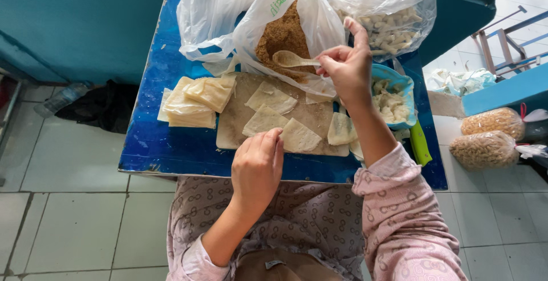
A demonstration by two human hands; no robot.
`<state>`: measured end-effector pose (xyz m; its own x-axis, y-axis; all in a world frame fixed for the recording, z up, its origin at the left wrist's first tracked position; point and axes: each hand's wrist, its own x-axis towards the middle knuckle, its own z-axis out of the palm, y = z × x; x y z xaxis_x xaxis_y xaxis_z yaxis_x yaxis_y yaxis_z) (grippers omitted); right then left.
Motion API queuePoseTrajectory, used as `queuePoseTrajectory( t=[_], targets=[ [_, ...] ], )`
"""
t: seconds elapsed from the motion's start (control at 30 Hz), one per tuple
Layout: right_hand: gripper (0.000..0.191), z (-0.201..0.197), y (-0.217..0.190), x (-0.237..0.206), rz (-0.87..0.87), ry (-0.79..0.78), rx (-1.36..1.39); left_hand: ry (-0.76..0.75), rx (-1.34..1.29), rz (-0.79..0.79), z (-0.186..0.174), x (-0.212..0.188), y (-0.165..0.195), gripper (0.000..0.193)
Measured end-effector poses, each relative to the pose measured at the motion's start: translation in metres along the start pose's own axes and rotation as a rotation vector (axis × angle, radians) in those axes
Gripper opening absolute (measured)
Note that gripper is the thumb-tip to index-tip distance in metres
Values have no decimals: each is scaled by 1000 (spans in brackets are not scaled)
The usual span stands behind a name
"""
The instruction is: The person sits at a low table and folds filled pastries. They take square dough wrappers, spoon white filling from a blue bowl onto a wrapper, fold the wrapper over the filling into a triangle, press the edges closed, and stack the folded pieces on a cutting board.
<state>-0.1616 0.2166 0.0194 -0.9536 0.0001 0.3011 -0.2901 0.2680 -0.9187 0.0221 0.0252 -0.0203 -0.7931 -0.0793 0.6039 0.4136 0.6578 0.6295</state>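
My right hand (347, 67) grips a pale plastic spoon (292, 59) by its handle. The spoon's bowl lies in brown crumbly filling (281, 35) inside an open plastic bag. My left hand (258, 167) rests at the near edge of a wooden board (231, 127), with its fingertips touching a thin pastry sheet (264, 121). A few more sheets lie flat on the board, such as a pastry sheet (300, 136) beside my fingers.
A stack of pastry sheets (194, 103) sits left of the board on the blue table (165, 144). A blue bowl (403, 84) of folded pieces stands right, with a green handle (420, 143) below it. A clear bag (394, 27) of pale pieces sits behind. Two filled bags (485, 148) lie on the floor.
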Motion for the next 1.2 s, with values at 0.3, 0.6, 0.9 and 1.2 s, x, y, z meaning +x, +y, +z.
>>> queuePoseTrajectory(
  t=[0.3,0.6,0.9,1.2],
  targets=[
    [78,-48,-33,-100,77,-33,119,-22,12,-5,1,3,2,28],
    [75,-43,-31,-176,-399,-54,-397,-41,-142,-68,8,-1,6,31],
    [52,-53,-37,-177,-1107,-324,-729,-41,-281,-170,15,-5,1,33],
    [51,-9,-42,-80,-1060,-72,-943,-40,-114,-54,21,2,5,41]
  ],
)
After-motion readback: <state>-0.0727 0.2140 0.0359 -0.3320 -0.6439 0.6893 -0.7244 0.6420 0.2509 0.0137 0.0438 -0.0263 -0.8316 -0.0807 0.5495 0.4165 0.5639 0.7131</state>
